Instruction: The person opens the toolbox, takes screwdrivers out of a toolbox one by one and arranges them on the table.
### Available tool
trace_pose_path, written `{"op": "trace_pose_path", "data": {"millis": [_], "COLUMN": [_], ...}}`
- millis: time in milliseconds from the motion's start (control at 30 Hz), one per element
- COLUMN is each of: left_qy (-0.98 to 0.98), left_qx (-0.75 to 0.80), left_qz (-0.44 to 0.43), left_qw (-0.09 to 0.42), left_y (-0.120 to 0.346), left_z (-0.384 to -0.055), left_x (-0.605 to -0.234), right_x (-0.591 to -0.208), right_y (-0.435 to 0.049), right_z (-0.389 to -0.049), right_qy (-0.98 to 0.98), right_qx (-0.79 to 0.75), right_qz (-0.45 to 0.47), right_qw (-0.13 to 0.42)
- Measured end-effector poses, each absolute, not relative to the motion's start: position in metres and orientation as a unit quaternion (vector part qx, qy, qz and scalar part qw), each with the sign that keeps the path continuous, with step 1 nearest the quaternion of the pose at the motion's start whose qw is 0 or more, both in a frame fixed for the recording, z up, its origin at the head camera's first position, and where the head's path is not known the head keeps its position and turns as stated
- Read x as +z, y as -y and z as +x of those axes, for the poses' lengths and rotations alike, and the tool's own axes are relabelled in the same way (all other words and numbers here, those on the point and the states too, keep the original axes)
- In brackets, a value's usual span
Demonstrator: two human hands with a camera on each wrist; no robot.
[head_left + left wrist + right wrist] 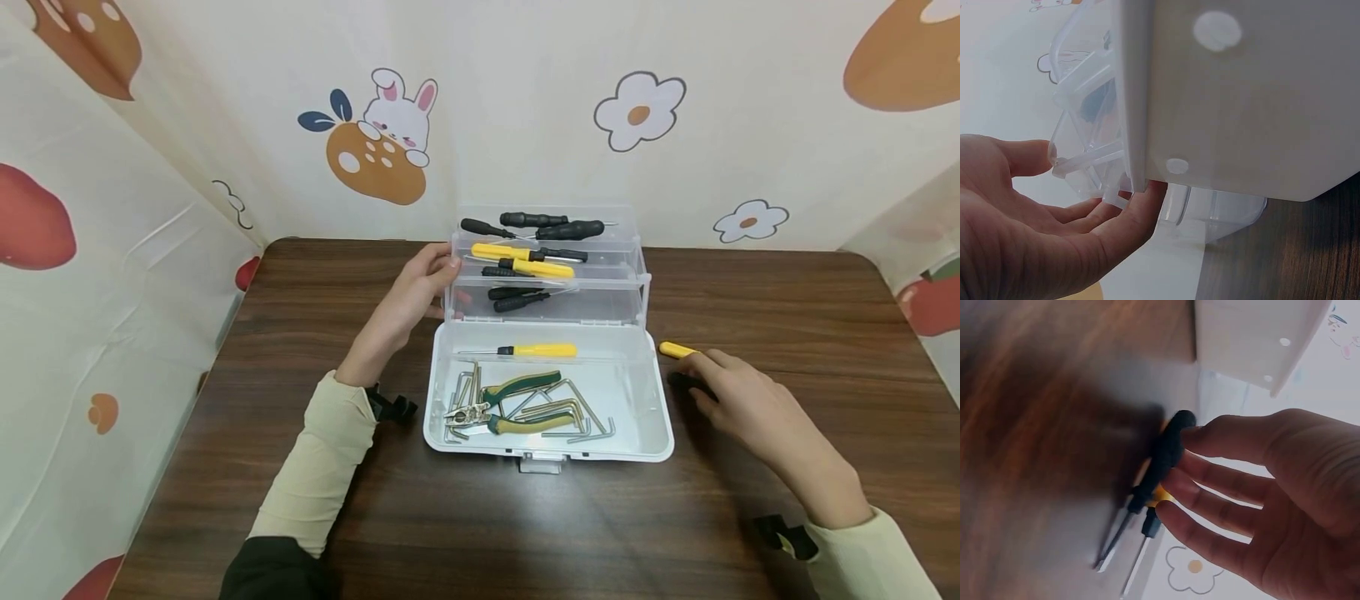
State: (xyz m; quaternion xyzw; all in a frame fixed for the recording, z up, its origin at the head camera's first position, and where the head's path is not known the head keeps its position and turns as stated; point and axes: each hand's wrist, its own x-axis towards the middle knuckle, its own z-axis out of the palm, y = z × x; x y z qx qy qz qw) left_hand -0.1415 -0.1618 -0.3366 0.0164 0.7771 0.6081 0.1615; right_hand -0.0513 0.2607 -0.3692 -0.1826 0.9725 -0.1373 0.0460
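Note:
A white toolbox stands unfolded on the table, its clear tiered trays raised at the back. My left hand holds the left end of these trays, thumb on one side and fingers on the other. Beside the box on the right, my right hand pinches a black-handled screwdriver between thumb and fingertips. Close by lies a yellow-handled screwdriver, partly hidden by that hand. Inside the box are green-handled pliers, several hex keys and another yellow screwdriver.
Several black screwdrivers and yellow ones lie in the raised trays. A latch sticks out at the box's front. Behind the brown wooden table hangs a patterned cloth.

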Motion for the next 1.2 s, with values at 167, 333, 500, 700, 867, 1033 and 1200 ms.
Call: {"op": "trace_pose_path", "data": {"millis": [167, 333, 500, 700, 867, 1033, 1200], "left_qy": [-0.775, -0.773, -0.776, -0.775, -0.776, -0.777, -0.774], "left_qx": [0.611, 0.612, 0.609, 0.609, 0.607, 0.607, 0.611], "left_qz": [0.016, 0.011, 0.013, 0.014, 0.013, 0.014, 0.017], "left_qw": [0.163, 0.166, 0.165, 0.168, 0.168, 0.167, 0.168], "left_y": [0.162, 0.162, 0.163, 0.163, 0.163, 0.164, 0.164], "left_z": [-0.141, -0.143, -0.143, -0.142, -0.142, -0.143, -0.143], "left_x": [-0.337, -0.339, -0.339, -0.337, -0.336, -0.337, -0.337], "right_x": [-0.358, -0.342, -0.322, -0.304, -0.296, -0.292, -0.293], "right_y": [-0.255, -0.245, -0.231, -0.206, -0.184, -0.16, -0.138], "right_z": [-0.051, -0.053, -0.056, -0.06, -0.071, -0.085, -0.093], "right_qy": [-0.974, -0.971, -0.969, -0.96, -0.946, -0.94, -0.93], "right_qx": [-0.132, -0.13, -0.136, -0.141, -0.137, -0.135, -0.143], "right_qz": [-0.185, -0.197, -0.205, -0.239, -0.289, -0.315, -0.338], "right_qw": [0.013, -0.022, -0.032, -0.048, -0.057, -0.01, 0.03]}}
